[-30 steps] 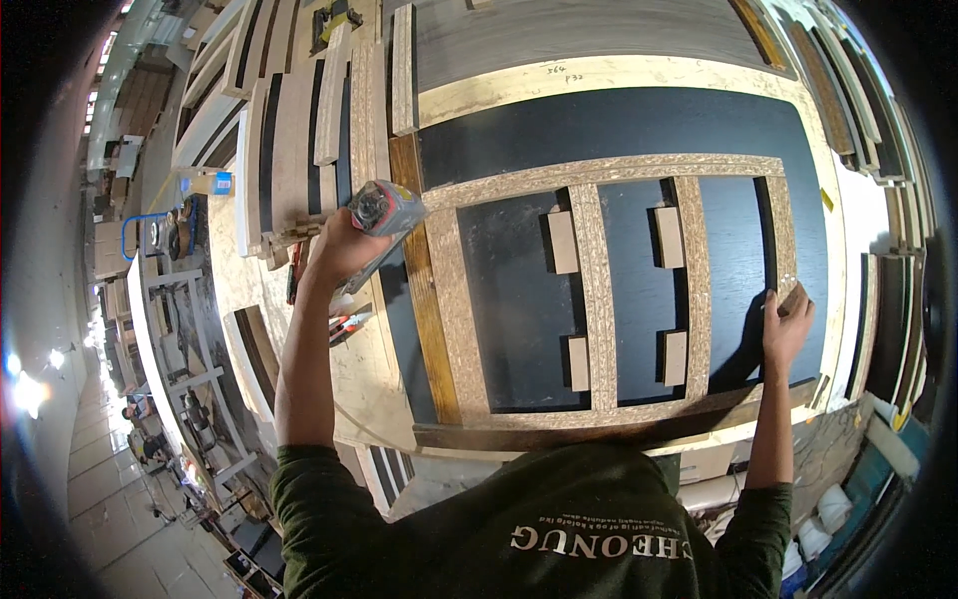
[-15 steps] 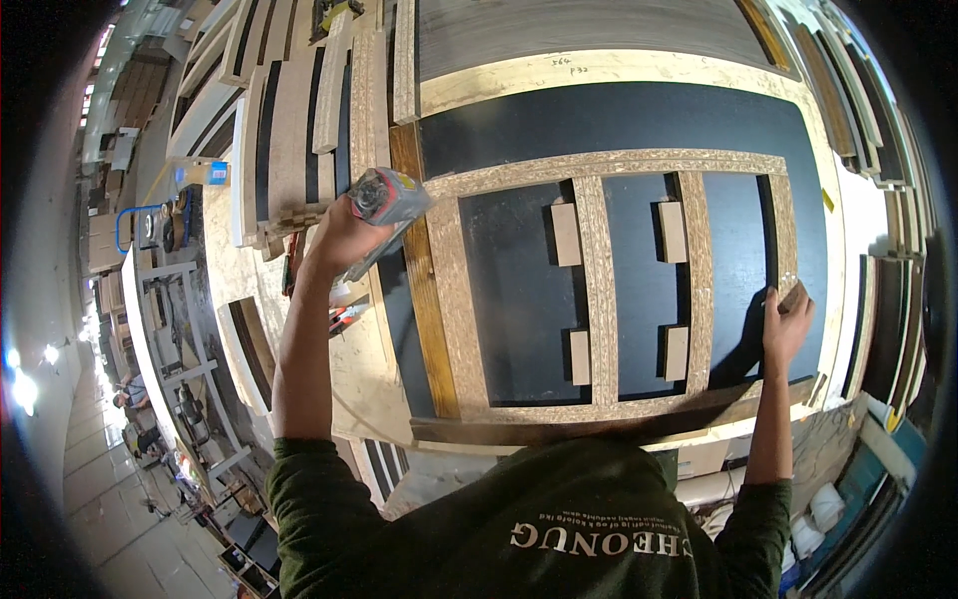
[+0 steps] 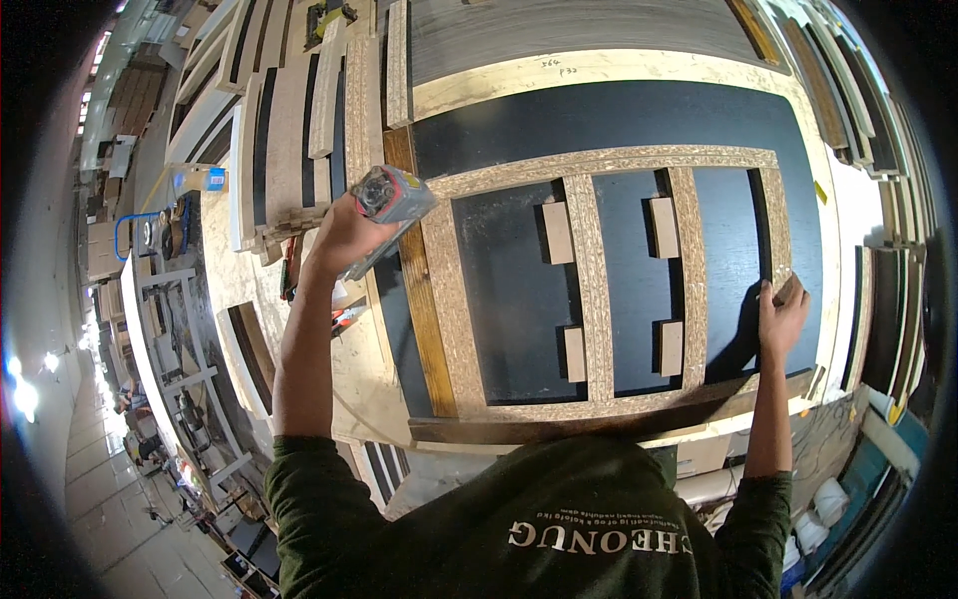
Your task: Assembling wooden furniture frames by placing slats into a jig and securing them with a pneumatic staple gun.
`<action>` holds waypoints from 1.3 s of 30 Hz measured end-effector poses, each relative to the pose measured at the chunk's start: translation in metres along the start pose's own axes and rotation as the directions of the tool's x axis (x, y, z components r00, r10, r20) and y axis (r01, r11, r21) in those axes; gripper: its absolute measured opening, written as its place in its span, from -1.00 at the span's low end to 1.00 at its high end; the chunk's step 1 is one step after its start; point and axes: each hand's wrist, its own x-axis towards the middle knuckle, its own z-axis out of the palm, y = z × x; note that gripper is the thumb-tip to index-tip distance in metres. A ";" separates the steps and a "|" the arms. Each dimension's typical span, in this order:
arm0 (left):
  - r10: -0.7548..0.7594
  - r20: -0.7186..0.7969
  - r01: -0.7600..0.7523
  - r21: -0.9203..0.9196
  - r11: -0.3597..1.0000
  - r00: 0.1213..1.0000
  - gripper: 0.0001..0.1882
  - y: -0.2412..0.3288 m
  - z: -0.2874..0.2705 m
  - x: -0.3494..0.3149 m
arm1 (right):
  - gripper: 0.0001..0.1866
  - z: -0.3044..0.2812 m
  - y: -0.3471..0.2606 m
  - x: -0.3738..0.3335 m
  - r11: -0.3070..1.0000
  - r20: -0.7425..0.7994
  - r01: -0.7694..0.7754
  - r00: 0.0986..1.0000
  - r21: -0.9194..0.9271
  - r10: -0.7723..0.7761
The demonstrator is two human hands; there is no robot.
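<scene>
My left hand (image 3: 351, 238) is wrapped round a grey nail gun (image 3: 399, 200) with red trim, above the left end of a particleboard frame (image 3: 599, 290). The frame lies on a black panel (image 3: 619, 115), with upright strips between its long rails. At the frame's right end, my right hand (image 3: 783, 317) pinches the last upright strip (image 3: 775, 220), thumb on its inner side. That hand and forearm hide the strip's lower part. Small wooden blocks, such as this upper one (image 3: 556, 233), sit against the left sides of two inner strips.
A dark brown board (image 3: 519, 430) runs along the near edge, and a stained wood strip (image 3: 427, 319) lies left of the frame. Stacked boards (image 3: 289, 140) stand at the far left. Red-handled pliers (image 3: 347, 317) lie beside the panel. More boards (image 3: 898, 299) are piled at right.
The view has shifted slightly. Both hands keep nearly the same places, the left still round the nail gun and the right still at the end strip.
</scene>
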 end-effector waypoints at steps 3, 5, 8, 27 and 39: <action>-0.009 0.017 0.009 0.023 1.000 1.000 -0.62 -0.009 0.002 0.003 | -0.40 0.002 0.002 0.001 1.000 -0.010 0.009 1.000 0.005 -0.009; -0.036 0.028 0.035 0.021 0.999 0.999 -0.62 -0.013 0.002 0.003 | -0.42 0.002 0.003 0.002 1.000 -0.005 0.021 1.000 0.001 -0.021; 0.162 -0.021 -0.161 0.057 0.985 0.987 -0.60 -0.014 0.005 0.002 | -0.44 -0.002 -0.004 0.000 1.000 0.016 -0.002 1.000 0.027 0.002; -0.205 0.225 0.241 -0.143 0.960 0.952 -0.74 0.117 0.016 0.015 | -0.41 -0.009 -0.010 0.002 0.999 -0.004 -0.042 0.999 -0.012 0.042; 0.050 0.242 -0.038 -0.052 0.998 0.969 -0.73 0.143 0.054 0.057 | -0.39 -0.011 -0.010 0.002 0.999 0.018 -0.045 0.999 0.022 0.044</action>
